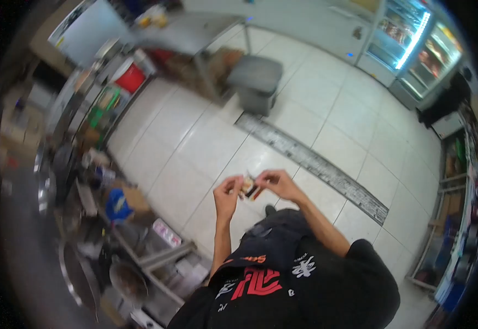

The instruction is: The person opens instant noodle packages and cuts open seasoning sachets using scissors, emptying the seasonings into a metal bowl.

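Observation:
A small packet [252, 190], coloured white, yellow, black and red, is held up in front of my chest above the tiled floor. My left hand [227, 193] pinches its left side between thumb and fingers. At its upper right edge, my right hand [278, 185] is closed in a pinch too. Blur and small size hide the print on the packet, so I cannot tell what is inside.
A grey lidded bin [255, 82] stands ahead beside a steel table [195, 27]. The floor drain grate [315, 164] runs diagonally. Cluttered shelves with a red bucket [130, 75] line the left; lit fridges [398, 33] and a dark-clothed person [451, 96] are at far right.

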Tool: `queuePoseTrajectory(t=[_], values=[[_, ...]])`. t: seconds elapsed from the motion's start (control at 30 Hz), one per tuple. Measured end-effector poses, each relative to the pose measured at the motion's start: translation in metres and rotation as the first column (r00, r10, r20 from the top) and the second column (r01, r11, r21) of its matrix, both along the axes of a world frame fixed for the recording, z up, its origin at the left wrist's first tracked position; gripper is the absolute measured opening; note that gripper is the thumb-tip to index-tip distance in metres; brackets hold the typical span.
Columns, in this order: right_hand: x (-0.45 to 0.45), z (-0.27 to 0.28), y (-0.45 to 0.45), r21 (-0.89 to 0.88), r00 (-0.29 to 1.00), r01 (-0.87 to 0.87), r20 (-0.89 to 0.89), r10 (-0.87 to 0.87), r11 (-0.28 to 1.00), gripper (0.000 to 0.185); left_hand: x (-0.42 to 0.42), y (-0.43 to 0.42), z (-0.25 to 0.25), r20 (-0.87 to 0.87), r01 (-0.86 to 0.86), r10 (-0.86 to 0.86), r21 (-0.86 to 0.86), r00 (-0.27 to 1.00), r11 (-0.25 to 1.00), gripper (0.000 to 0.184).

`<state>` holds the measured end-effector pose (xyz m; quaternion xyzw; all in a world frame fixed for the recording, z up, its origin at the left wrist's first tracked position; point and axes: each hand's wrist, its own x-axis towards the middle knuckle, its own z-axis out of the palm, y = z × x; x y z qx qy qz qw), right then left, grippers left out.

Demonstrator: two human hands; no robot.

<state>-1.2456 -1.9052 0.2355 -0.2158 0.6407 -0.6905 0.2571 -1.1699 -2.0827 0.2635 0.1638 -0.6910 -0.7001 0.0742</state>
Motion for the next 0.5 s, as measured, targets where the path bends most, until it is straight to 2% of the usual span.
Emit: queuePoseTrajectory(t=[0.07, 0.1, 0.13, 0.2, 0.23, 0.27, 0.33, 0.37, 0.43, 0.47, 0.5], values=[[-0.021, -0.007, 0.017, -0.020, 0.990, 0.116, -0.082, -0.117, 0.993, 0.014, -0.035, 0.013, -0.008, 0.005, 0.149, -0.149, 0.000, 0.989, 0.989, 0.023], [-0.027, 0.004, 0.026, -0.068, 0.990, 0.137, 0.019, -0.136, 0.988, 0.014, -0.050, 0.018, -0.016, 0.011, 0.205, -0.205, -0.069, 0.979, 0.976, 0.024], [-0.036, -0.005, 0.036, 0.043, 0.982, 0.186, 0.008, -0.187, 0.982, 0.013, -0.065, 0.023, -0.025, 0.025, 0.255, -0.254, -0.141, 0.967, 0.957, 0.026], [-0.052, 0.005, 0.050, 0.114, 0.955, 0.247, 0.140, -0.262, 0.962, 0.013, -0.092, 0.033, -0.038, -0.016, 0.356, -0.358, -0.082, 0.934, 0.931, 0.028], [-0.059, -0.004, 0.053, 0.109, 0.948, 0.279, 0.130, -0.292, 0.954, 0.013, -0.104, 0.038, -0.043, 0.020, 0.375, -0.375, -0.117, 0.927, 0.920, 0.029], [-0.066, -0.011, 0.056, 0.108, 0.940, 0.310, 0.118, -0.321, 0.945, 0.014, -0.115, 0.044, -0.047, 0.001, 0.359, -0.360, -0.068, 0.933, 0.931, 0.025], [-0.072, -0.013, 0.060, 0.053, 0.925, 0.308, 0.216, -0.312, 0.950, 0.025, -0.133, 0.050, -0.045, 0.037, 0.387, -0.393, -0.270, 0.919, 0.881, 0.020], [-0.076, -0.017, 0.060, 0.059, 0.912, 0.331, 0.236, -0.335, 0.942, 0.034, -0.140, 0.052, -0.041, 0.021, 0.397, -0.406, -0.266, 0.913, 0.878, 0.020], [-0.091, -0.025, 0.060, 0.069, 0.870, 0.434, 0.225, -0.438, 0.898, 0.029, -0.165, 0.059, -0.029, 0.124, 0.475, -0.461, -0.332, 0.878, 0.815, 0.019], [-0.100, -0.034, 0.063, 0.075, 0.853, 0.475, 0.205, -0.480, 0.877, 0.028, -0.182, 0.064, -0.030, 0.101, 0.480, -0.474, -0.329, 0.874, 0.814, 0.019], [-0.110, -0.034, 0.065, 0.077, 0.852, 0.484, 0.187, -0.489, 0.872, 0.028, -0.197, 0.066, -0.031, -0.026, 0.509, -0.573, -0.425, 0.819, 0.748, 0.019]])
